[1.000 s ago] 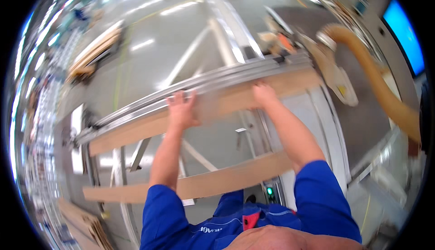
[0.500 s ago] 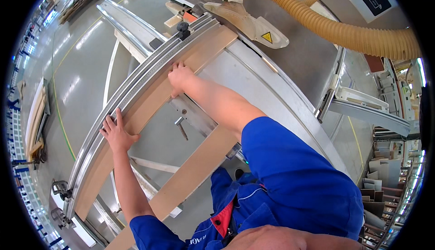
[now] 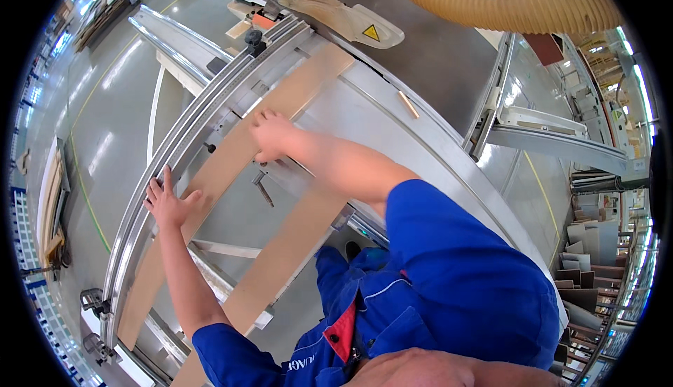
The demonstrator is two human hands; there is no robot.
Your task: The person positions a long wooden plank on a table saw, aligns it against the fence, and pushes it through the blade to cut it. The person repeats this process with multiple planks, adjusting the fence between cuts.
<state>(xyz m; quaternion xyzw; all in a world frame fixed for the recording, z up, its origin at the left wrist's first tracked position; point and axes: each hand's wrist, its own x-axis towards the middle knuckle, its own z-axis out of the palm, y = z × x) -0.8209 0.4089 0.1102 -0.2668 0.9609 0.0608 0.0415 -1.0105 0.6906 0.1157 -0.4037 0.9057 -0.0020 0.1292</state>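
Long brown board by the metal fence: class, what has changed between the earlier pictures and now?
The long brown board has been drawn away from the metal fence toward the second board, most clearly at its far end, opening a gap. The right hand has shifted with it. The left hand stays spread at the fence.

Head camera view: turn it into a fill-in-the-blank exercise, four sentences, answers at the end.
1. The hand nearer the metal rail is the ____ one.
2. Near the hands lie ____ long brown strips, and the right hand rests on one.
3. The warning sign on the pale guard is shaped like a ____.
4. The sleeves are coloured ____.

Missing words: left; two; triangle; blue.
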